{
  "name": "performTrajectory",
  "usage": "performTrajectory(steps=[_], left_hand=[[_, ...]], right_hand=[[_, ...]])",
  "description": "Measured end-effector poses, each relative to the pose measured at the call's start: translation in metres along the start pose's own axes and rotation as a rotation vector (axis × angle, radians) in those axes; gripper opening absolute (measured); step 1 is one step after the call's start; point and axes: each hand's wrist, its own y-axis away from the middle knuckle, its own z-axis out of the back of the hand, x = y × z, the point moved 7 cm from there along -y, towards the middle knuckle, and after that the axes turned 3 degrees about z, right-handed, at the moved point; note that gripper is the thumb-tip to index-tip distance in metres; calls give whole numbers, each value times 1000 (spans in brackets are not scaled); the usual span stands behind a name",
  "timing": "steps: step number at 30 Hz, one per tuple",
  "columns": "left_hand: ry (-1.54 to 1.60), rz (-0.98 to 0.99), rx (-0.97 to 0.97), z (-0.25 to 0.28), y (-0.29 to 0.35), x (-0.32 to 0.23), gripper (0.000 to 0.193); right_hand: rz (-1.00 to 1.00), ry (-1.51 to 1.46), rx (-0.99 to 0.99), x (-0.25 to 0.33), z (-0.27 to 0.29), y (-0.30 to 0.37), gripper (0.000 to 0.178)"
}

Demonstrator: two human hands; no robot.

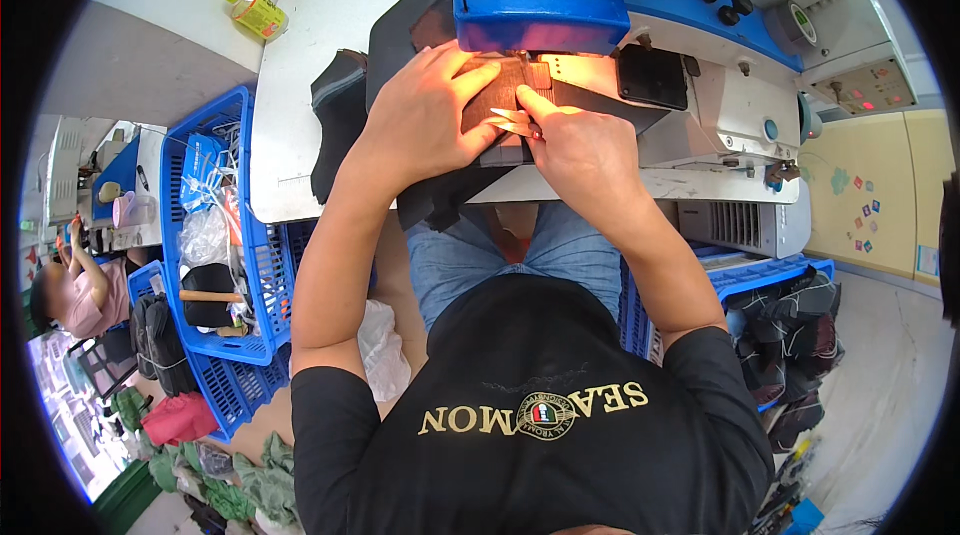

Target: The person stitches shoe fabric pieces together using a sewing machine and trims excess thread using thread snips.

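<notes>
My left hand [412, 120] lies over a dark brown piece of material [507, 90] under the lit head of a blue and white sewing machine [540, 15]. Its fingers are stretched out and apart, pressing the work flat. Across from it, my right hand [592, 153] holds a small pair of thread snips [512, 123], blades pointing left toward my left thumb. The right index finger reaches forward and touches the brown piece. Black material [341, 100] spreads beneath and to the left of the work. The needle area is partly hidden by the machine head.
A dark phone [652, 77] rests on the machine, right of the work. A bottle [258, 15] stands at the far left. Blue crates [262, 280] to my left hold bags and a wooden-handled tool [210, 296]. Another crate [775, 277] holds dark pieces at right. Another person [90, 290] sits far left.
</notes>
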Motion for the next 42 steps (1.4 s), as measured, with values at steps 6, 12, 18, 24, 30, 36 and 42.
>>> performTrajectory(steps=[6, 12, 18, 24, 30, 36, 42], left_hand=[[33, -20, -34, -1, -11, 9, 45], [123, 29, -59, -1, -23, 25, 38], [138, 27, -21, -8, -39, 44, 38], [101, 13, -63, -13, -43, 79, 47], [34, 115, -55, 4, -15, 53, 49], [45, 123, -88, 7, -4, 53, 45], [63, 66, -179, 13, 7, 52, 34]], right_hand=[[17, -89, -45, -3, 6, 5, 31], [-7, -161, -110, -5, 14, 12, 33], [15, -152, -164, -6, 20, 13, 29], [10, -99, -196, -6, 13, 9, 23], [3, -64, -221, -9, 5, -1, 22], [26, -49, -312, -2, 4, -12, 20], [51, -38, -310, -3, 0, -17, 17]])
